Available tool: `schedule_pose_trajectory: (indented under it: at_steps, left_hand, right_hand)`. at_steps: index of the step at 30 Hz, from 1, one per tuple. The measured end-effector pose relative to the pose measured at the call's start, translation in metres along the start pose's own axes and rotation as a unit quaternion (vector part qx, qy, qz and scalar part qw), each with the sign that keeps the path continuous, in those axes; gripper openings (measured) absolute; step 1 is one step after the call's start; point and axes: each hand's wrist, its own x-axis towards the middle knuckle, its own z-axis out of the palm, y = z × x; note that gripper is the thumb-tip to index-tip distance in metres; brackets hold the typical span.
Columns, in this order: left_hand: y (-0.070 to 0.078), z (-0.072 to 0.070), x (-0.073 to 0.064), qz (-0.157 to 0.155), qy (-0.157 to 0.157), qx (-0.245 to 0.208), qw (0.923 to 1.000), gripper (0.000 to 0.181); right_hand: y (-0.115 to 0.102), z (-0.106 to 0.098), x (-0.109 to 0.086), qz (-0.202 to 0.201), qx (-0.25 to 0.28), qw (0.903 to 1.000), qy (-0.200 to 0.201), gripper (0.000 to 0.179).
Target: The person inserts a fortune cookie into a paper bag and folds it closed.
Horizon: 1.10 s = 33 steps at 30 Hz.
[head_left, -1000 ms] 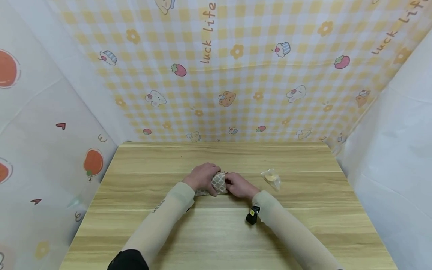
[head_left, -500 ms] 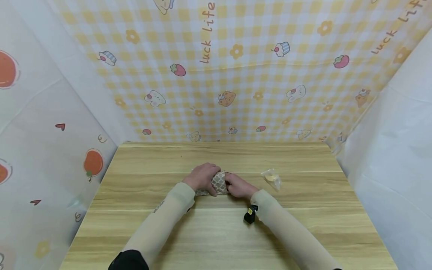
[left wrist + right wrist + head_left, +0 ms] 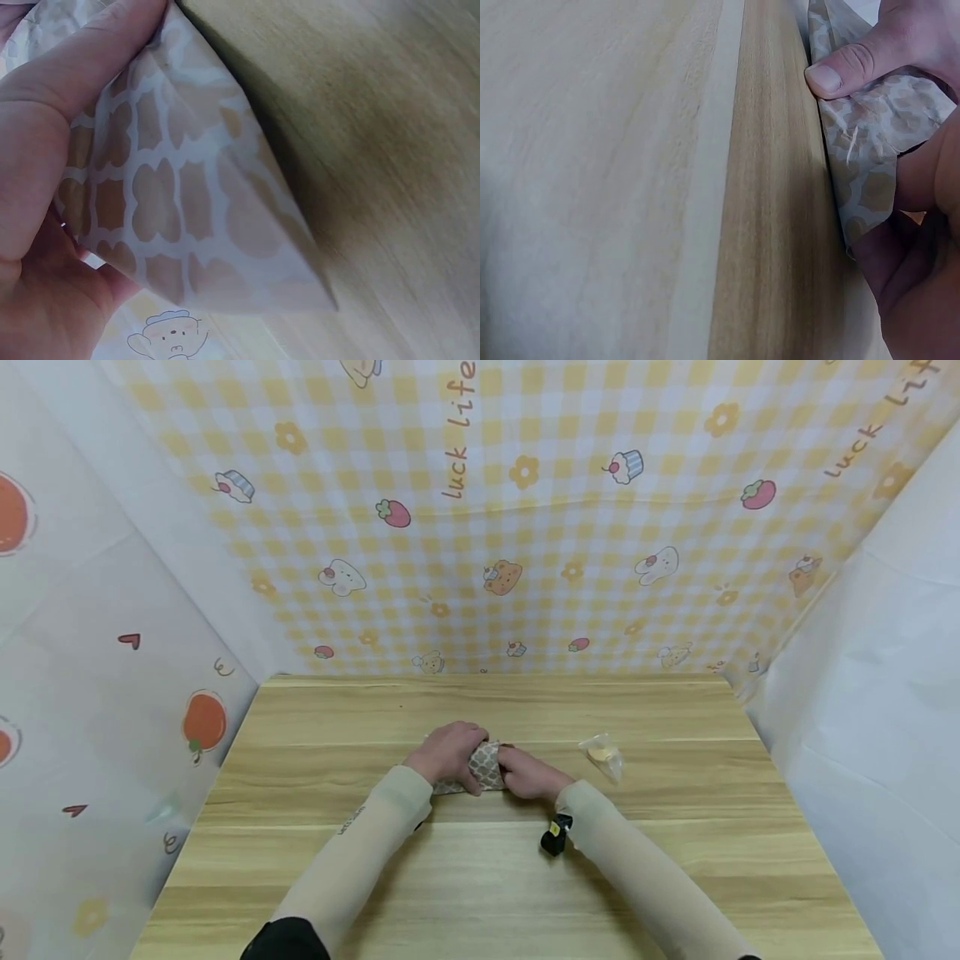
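Observation:
A flat paper bag [image 3: 486, 766] with a grey-beige and white lattice print lies on the wooden table, creased and partly covered by both hands. My left hand [image 3: 448, 753] grips it from the left, with its thumb across the near side and its fingers behind. In the left wrist view a pointed corner of the bag [image 3: 225, 217] sticks out past that thumb. My right hand [image 3: 528, 772] holds the right end of the bag. Seen from the right wrist, its curled fingers [image 3: 926, 180] go in at the paper's edge, and their tips are hidden.
To the right of the right hand lies a small clear plastic packet [image 3: 602, 757] with something pale yellow in it. A black wrist camera [image 3: 556, 835] hangs under the right cuff. A yellow checked cloth [image 3: 525, 543] stands behind the table [image 3: 480, 893], with white cloth at both sides.
Both hands stay on the bag in nearly the same place. The right wrist has turned slightly, its camera shifting a little left. The whole head view has shifted slightly.

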Motion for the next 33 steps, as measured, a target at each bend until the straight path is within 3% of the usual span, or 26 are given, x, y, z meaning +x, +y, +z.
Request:
schedule_pose_trajectory:
  at_steps: [13, 19, 25, 33]
  left_hand:
    - [0.001, -0.001, -0.001, -0.001, -0.008, 0.021, 0.9998, 0.075]
    - [0.002, -0.002, -0.002, -0.004, -0.015, 0.022, 0.9997, 0.078]
    - [0.004, -0.003, -0.002, -0.005, -0.014, 0.017, 0.9997, 0.080]
    - [0.001, -0.002, -0.004, -0.015, -0.017, 0.012, 0.9997, 0.088]
  right_hand:
    - [-0.002, -0.004, 0.001, 0.029, -0.004, 0.9993, -0.022, 0.027]
    - [-0.006, -0.006, -0.005, 0.031, -0.015, 0.9994, 0.004, 0.024]
    - [-0.008, -0.014, -0.016, 0.045, 0.011, 0.9986, 0.027, 0.018]
    - [-0.013, -0.042, -0.049, 0.071, 0.004, 0.9943, 0.079, 0.033]
